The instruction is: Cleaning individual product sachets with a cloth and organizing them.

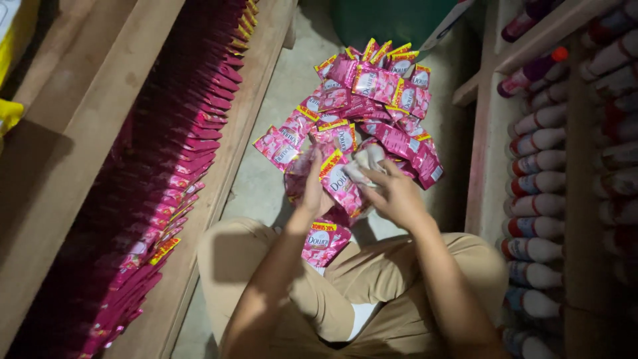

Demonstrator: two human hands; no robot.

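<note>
Head view: a seated person's left hand and right hand both grip a pink sachet at the near edge of a sachet pile on a narrow concrete floor, hemmed between a shelf of stacked packets and racked bottles.

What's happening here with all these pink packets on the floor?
A person in tan trousers is crouched on a concrete floor over a pile of pink packets. The left hand holds a pink packet at its edge, and the right hand pinches a bit of white wrapping next to it. More packets stand packed in a row on the wooden shelf to the left, and bottles line the rack on the right.
</note>
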